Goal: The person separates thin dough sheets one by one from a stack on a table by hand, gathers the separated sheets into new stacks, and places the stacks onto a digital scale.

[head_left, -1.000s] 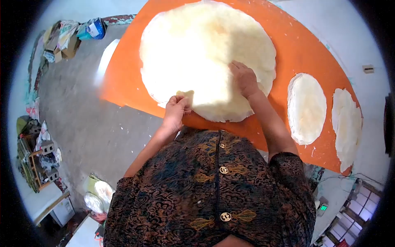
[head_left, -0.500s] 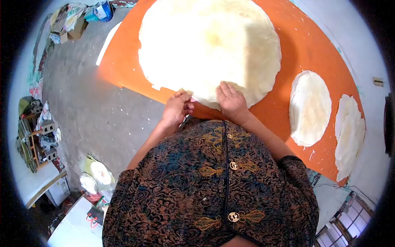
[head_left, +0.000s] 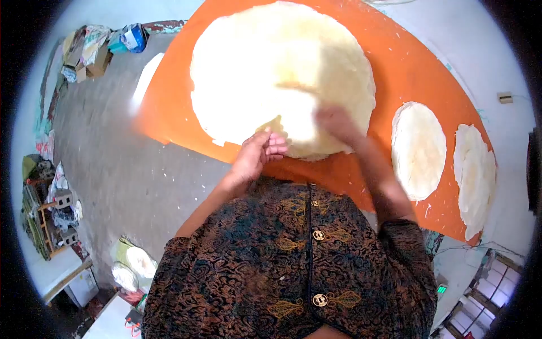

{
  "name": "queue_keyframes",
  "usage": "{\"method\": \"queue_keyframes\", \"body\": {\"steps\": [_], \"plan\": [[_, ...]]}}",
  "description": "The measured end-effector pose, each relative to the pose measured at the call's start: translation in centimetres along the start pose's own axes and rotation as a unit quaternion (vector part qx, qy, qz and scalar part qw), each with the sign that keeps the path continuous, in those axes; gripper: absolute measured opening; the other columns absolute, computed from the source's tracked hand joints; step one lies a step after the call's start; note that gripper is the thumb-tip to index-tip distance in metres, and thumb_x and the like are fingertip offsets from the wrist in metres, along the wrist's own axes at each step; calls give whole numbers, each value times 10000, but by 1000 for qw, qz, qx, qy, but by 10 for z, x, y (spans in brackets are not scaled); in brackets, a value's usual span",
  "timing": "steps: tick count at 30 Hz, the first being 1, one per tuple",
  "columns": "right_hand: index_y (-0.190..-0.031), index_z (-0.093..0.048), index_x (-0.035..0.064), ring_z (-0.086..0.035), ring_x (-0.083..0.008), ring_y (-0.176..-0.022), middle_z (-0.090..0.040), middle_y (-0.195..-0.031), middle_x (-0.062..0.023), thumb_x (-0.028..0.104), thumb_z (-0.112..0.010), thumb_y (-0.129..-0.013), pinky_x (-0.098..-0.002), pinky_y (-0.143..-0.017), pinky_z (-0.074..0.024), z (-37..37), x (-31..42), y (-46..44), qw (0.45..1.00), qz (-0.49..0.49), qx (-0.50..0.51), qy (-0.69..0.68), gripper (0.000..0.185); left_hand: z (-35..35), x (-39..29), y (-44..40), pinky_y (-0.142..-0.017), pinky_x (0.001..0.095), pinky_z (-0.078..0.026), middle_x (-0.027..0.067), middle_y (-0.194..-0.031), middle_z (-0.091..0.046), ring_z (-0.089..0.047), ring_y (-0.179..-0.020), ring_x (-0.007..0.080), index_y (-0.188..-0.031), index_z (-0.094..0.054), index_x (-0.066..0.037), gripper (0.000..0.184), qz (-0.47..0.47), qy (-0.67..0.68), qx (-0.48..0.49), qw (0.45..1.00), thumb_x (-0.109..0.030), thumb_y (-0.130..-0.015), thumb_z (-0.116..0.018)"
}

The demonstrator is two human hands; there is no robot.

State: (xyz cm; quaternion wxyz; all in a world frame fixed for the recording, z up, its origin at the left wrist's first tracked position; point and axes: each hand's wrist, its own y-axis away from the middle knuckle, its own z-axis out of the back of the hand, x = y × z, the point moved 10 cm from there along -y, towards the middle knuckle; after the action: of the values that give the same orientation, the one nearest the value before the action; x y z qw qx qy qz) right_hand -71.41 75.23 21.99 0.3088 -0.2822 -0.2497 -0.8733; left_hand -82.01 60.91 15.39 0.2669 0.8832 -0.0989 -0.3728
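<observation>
A large stack of thin, round, pale flatbreads (head_left: 243, 62) lies on the orange tabletop (head_left: 169, 113); bright light washes out much of it. At its near edge my left hand (head_left: 259, 152) pinches a small raised flap of thin flatbread (head_left: 272, 124) between thumb and fingers. The other fingers curl loosely below the flap. Over the right part of the stack is my right hand (head_left: 339, 121), smeared by motion, so its fingers do not show clearly. Part of the sheet near it looks folded up, with a bright patch.
Two smaller piles of flatbread, one oval-looking (head_left: 419, 151) and one ragged (head_left: 474, 175), lie on the tabletop to the right. Pale crumbs dot the orange surface. Grey floor (head_left: 141, 152) stretches left, with a cardboard box (head_left: 99, 61) and bags by the wall.
My left hand has moved right and slightly inward, lifting the pinched flap. My right hand has left the near edge and swung up and right over the stack.
</observation>
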Motion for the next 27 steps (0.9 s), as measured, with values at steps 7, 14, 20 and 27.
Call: {"method": "queue_keyframes", "body": {"steps": [7,14,20,27], "plan": [[-932,-581,40,-587,-222,-655,-611,-751,-110,202,-478,-852,-307,-608,-463,235,162,52,884,125,-385,233,208,-1,-25,1,-679,302,-489,88,-923,-619,-594,-790,171,-975,-519,-45,250,-4,-26,34,999,-274,-895,-459],[-915,-575,110,-591,-285,-760,-614,-825,-122,158,-412,-827,-399,-657,-484,72,56,-90,896,128,-263,334,191,20,-70,-49,-683,288,-480,63,-861,-587,-573,-779,165,-953,-519,-39,164,-57,4,-52,997,-159,-896,-423],[-877,-547,88,-569,-257,-867,-565,-922,-74,73,-459,-764,-360,-678,-488,-6,15,-87,917,104,-182,340,144,25,-89,-98,-697,311,-485,76,-812,-530,-536,-708,181,-968,-496,-2,140,-50,64,-77,994,-77,-875,-424],[-951,-540,80,-542,-245,-936,-537,-990,-73,36,-466,-742,-335,-732,-473,1,9,-58,929,105,-140,325,226,27,-80,-114,-744,341,-517,135,-830,-546,-570,-794,249,-925,-483,46,159,24,43,-142,989,-95,-895,-416]]}}
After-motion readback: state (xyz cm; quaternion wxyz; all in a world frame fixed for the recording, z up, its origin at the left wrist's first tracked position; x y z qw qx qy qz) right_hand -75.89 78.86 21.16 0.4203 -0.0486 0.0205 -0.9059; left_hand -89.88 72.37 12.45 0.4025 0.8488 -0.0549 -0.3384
